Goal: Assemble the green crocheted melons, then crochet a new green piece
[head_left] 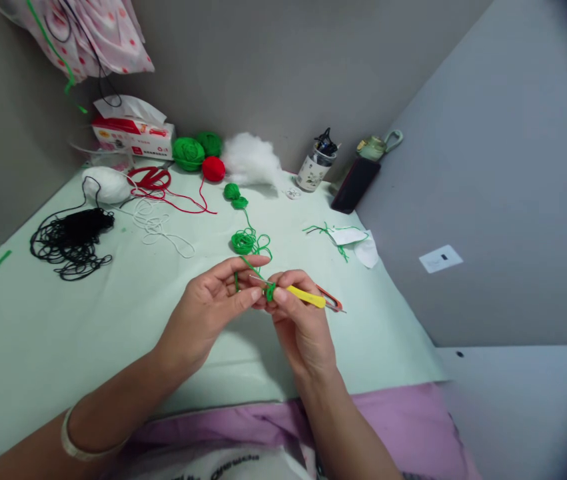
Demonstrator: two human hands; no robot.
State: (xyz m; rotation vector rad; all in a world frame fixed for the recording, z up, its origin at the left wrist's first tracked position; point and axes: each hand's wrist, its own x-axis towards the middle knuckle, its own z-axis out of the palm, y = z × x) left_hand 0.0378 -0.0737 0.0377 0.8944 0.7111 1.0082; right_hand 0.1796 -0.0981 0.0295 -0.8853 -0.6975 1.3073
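My left hand [213, 307] pinches a strand of green yarn [244, 243] between thumb and fingers, the strand running over its index finger. My right hand [297, 320] grips a yellow-handled crochet hook [306, 296] whose metal tip points left into a small green crocheted piece [270, 291] held between both hands. The yarn leads back to a loose green tangle on the pale green table [113, 320]. Both hands hover just above the table's near middle.
Orange-handled scissors [330, 300] lie right of my hands. Black yarn [70, 240], white cord, red yarn, green and red balls [189, 153], white stuffing [250, 160], a tissue box [133, 137], a jar, a dark phone and paper scraps [358, 243] lie around the far half.
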